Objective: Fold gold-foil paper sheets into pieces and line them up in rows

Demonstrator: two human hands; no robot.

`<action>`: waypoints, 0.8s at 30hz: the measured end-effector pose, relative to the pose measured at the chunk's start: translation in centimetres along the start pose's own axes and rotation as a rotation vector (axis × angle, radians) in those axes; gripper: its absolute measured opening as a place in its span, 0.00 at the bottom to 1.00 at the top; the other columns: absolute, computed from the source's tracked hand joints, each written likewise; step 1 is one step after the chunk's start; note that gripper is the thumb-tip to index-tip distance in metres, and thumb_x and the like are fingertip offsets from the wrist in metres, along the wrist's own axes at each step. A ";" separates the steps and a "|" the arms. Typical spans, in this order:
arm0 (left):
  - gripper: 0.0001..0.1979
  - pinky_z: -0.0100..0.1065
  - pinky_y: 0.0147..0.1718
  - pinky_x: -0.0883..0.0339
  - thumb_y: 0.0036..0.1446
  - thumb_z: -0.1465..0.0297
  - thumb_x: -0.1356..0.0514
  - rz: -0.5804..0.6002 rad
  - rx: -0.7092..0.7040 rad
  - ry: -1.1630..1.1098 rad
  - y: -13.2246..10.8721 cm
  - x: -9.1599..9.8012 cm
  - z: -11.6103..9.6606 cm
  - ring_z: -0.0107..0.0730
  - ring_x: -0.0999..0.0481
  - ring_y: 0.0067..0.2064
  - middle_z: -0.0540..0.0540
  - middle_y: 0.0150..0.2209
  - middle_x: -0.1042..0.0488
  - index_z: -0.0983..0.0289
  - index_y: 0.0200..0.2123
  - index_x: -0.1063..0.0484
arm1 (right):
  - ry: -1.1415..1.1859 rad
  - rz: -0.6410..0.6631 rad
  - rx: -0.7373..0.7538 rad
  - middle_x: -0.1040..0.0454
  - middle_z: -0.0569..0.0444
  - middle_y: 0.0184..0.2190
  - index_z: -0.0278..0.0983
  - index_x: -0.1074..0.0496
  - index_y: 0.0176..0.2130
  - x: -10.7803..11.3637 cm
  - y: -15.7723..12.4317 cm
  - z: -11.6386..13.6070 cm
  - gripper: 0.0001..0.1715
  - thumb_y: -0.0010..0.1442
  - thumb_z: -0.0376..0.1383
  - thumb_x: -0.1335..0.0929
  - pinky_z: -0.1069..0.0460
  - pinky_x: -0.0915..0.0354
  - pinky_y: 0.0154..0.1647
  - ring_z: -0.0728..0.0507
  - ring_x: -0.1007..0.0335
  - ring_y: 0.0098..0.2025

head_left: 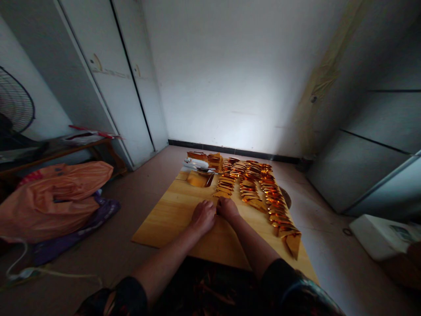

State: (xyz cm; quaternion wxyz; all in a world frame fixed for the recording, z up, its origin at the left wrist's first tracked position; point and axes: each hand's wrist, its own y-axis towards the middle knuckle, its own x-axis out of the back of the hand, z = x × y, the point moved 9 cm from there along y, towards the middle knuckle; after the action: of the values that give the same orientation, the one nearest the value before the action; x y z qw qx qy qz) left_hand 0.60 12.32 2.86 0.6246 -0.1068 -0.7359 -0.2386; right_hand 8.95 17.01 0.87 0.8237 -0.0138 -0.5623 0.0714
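head camera, facing forward and down; hands point(204, 216) near, wall point(230, 74) beyond

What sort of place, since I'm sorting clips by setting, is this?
Probably a room in a home: it has a fan, a tall cabinet and what looks like a refrigerator.

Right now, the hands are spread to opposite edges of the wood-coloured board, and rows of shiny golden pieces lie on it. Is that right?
Not quite: the head view shows the left hand and right hand close together near the middle of the wood-coloured board. Rows of shiny golden pieces do lie on it.
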 end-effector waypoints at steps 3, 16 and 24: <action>0.10 0.34 0.40 0.35 0.57 0.77 0.48 0.050 0.108 -0.083 1.2 -1.2 0.8 0.36 0.28 0.41 0.58 0.38 0.27 0.64 0.33 0.27 | 0.002 0.016 0.012 0.22 0.49 0.36 0.37 0.26 0.39 0.1 0.2 0.1 0.11 0.58 0.35 0.36 0.55 0.41 0.33 0.45 0.27 0.39; 0.12 0.30 0.38 0.36 0.61 0.74 0.50 0.100 0.184 -0.118 1.3 -3.1 1.1 0.34 0.27 0.42 0.55 0.41 0.27 0.61 0.42 0.28 | 0.013 -0.054 0.086 0.24 0.49 0.39 0.35 0.27 0.41 0.4 -1.5 0.0 0.11 0.59 0.33 0.36 0.56 0.39 0.37 0.46 0.28 0.41; 0.13 0.29 0.34 0.40 0.61 0.71 0.49 0.096 0.127 -0.115 1.1 -2.8 0.6 0.31 0.30 0.38 0.51 0.38 0.31 0.53 0.43 0.26 | -0.095 -0.149 0.109 0.28 0.51 0.37 0.37 0.25 0.36 0.4 -3.3 -3.0 0.15 0.64 0.35 0.40 0.58 0.41 0.32 0.50 0.30 0.33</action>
State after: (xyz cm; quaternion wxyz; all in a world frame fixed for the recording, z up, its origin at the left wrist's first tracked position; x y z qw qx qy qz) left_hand 1.17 13.98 0.33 0.5976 -0.1158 -0.7782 -0.1545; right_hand 12.20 13.97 0.43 0.7988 0.0765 -0.5953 0.0410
